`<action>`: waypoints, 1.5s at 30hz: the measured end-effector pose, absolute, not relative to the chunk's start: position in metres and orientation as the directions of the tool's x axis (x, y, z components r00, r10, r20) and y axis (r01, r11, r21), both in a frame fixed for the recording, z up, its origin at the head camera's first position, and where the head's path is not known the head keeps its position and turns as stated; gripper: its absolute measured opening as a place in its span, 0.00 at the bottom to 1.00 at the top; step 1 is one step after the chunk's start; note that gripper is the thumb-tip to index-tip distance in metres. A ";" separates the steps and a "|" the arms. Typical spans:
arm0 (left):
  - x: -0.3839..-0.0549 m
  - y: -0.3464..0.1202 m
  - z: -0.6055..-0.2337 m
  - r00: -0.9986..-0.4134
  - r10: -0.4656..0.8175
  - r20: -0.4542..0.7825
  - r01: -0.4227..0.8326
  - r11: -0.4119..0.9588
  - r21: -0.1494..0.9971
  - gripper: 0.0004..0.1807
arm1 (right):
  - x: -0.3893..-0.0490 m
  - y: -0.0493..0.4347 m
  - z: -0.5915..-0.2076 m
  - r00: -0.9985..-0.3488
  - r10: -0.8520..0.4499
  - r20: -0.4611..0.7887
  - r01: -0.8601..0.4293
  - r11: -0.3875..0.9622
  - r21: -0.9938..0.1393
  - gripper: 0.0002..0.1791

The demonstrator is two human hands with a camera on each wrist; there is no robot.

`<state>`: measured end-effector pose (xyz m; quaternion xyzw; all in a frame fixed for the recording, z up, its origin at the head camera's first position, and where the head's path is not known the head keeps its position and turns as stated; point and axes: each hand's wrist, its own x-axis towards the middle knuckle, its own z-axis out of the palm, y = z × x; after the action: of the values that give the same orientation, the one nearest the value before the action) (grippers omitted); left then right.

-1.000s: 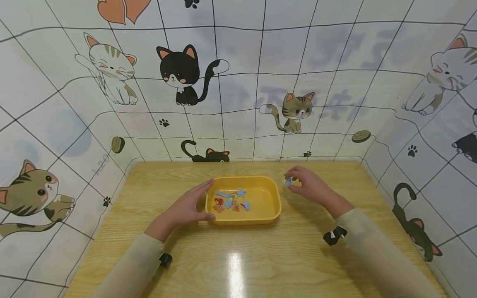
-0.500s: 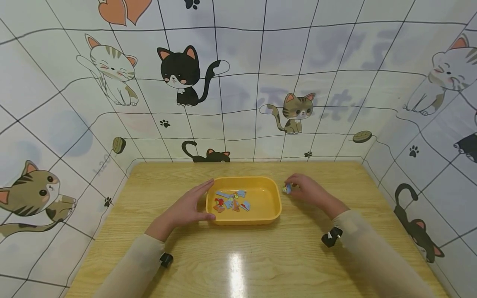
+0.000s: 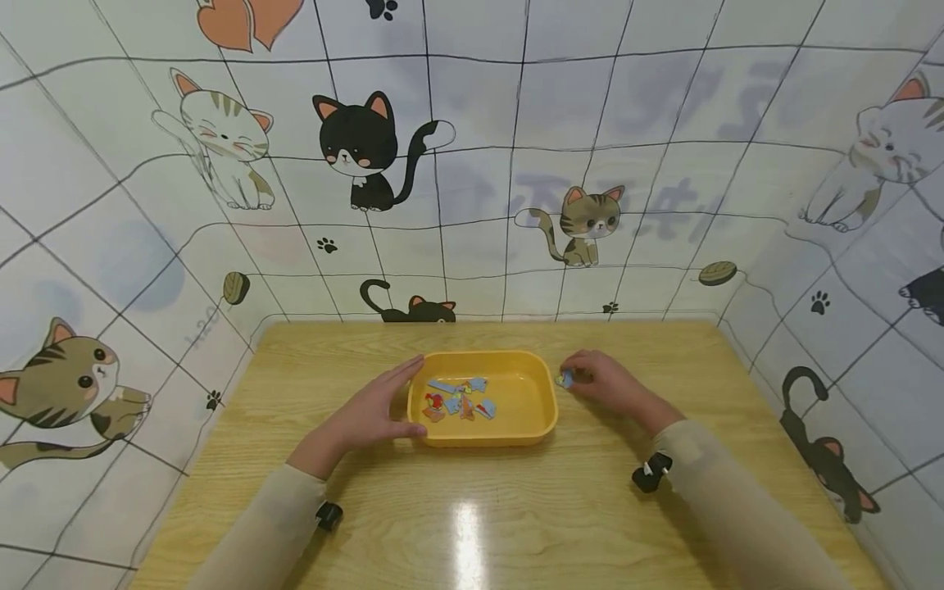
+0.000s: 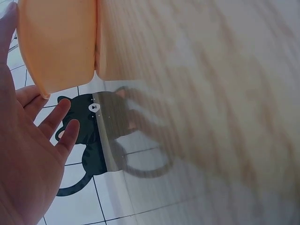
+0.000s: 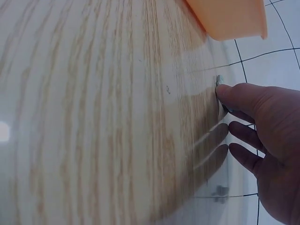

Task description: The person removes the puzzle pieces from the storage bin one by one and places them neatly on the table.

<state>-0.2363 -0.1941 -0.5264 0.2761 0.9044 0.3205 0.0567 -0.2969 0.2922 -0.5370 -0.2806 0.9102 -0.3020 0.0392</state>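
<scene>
Blue piece (image 3: 564, 379) pinched beside yellow tray (image 3: 524, 400)

My left hand (image 3: 369, 414) touched the tray's left end, fingers extended. Loose pieces (image 3: 465, 407) lay inside, mostly left. My right hand (image 3: 610, 385) pinched the piece just off the right end. Cat-print wall (image 3: 479, 188) stood behind.

Tray (image 3: 524, 401): looks like plastic, smooth, slightly glossy.
Counter (image 3: 560, 516): wood grain, with glossy, reflecting finish.
Sleeves (image 3: 269, 516): matt cloth.
Wall covering (image 3: 475, 184): smooth-looking, printed.
</scene>
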 end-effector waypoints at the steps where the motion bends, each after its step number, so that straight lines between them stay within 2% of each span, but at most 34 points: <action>1: -0.236 -0.194 -0.527 -0.841 0.537 0.072 0.463 0.642 0.611 0.66 | -0.297 0.293 -0.539 -0.842 -0.531 0.097 -0.482 0.661 -0.575 0.15; 9: -0.235 -0.194 -0.533 -0.835 0.545 0.081 0.476 0.640 0.603 0.66 | -0.294 0.294 -0.548 -0.860 -0.498 0.107 -0.448 0.640 -0.624 0.19; 14: -0.236 -0.193 -0.534 -0.837 0.542 0.075 0.470 0.641 0.607 0.66 | -0.285 0.282 -0.536 -0.884 -0.436 0.169 -0.434 0.631 -0.643 0.21; 16: -0.236 -0.193 -0.535 -0.840 0.538 0.068 0.462 0.646 0.608 0.66 | -0.280 0.272 -0.526 -0.874 -0.438 0.210 -0.462 0.617 -0.637 0.21; 20: -0.236 -0.193 -0.535 -0.840 0.537 0.075 0.467 0.647 0.603 0.66 | -0.270 0.251 -0.505 -0.814 -0.488 0.316 -0.572 0.575 -0.585 0.20; 23: -0.236 -0.193 -0.534 -0.839 0.536 0.095 0.476 0.639 0.605 0.66 | -0.263 0.234 -0.492 -0.777 -0.530 0.341 -0.622 0.561 -0.545 0.19; 29: -0.236 -0.195 -0.529 -0.847 0.524 0.094 0.465 0.642 0.610 0.66 | -0.255 0.200 -0.479 -0.742 -0.639 0.200 -0.636 0.578 -0.512 0.20; 37: -0.240 -0.194 -0.526 -0.845 0.528 0.084 0.469 0.656 0.591 0.67 | -0.258 0.167 -0.484 -0.696 -0.717 -0.036 -0.584 0.596 -0.551 0.26; 40: -0.241 -0.194 -0.527 -0.844 0.531 0.077 0.469 0.661 0.585 0.67 | -0.260 0.160 -0.487 -0.691 -0.720 -0.068 -0.575 0.604 -0.552 0.27; 45: -0.242 -0.192 -0.528 -0.842 0.534 0.069 0.469 0.664 0.583 0.67 | -0.267 0.153 -0.496 -0.692 -0.718 -0.083 -0.575 0.617 -0.537 0.23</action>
<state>-0.2420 -0.1920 -0.5281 0.2755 0.9105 0.3038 0.0538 -0.2670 0.1530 -0.4960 -0.3643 0.8871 -0.2427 0.1466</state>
